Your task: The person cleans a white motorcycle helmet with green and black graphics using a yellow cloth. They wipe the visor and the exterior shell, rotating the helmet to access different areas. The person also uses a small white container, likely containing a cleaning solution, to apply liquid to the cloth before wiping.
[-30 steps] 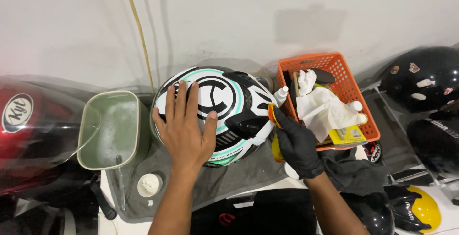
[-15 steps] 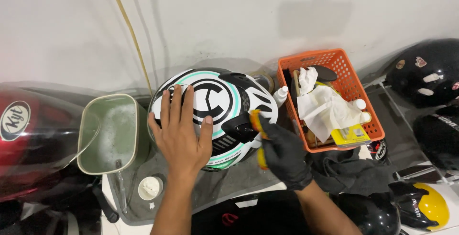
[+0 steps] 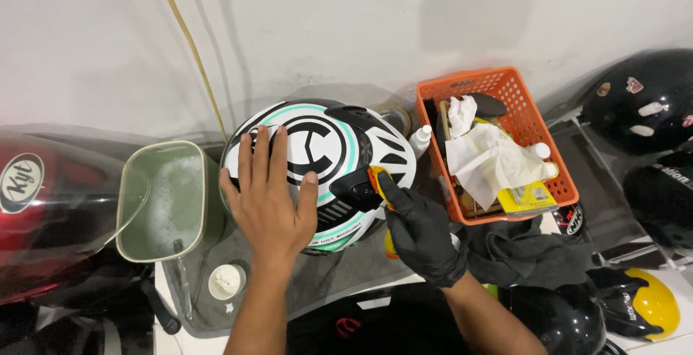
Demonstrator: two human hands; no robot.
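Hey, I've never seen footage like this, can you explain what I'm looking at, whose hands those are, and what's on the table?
This is one view from a camera worn on a person's head, looking down at their own two hands. The bare left hand lies flat on a white, black and teal helmet. The right hand, in a black glove, holds a yellow tool against the helmet's side. Left of the helmet stands a green tub of soapy water. On the right, an orange basket holds white cloths and small bottles. More dark helmets lie around.
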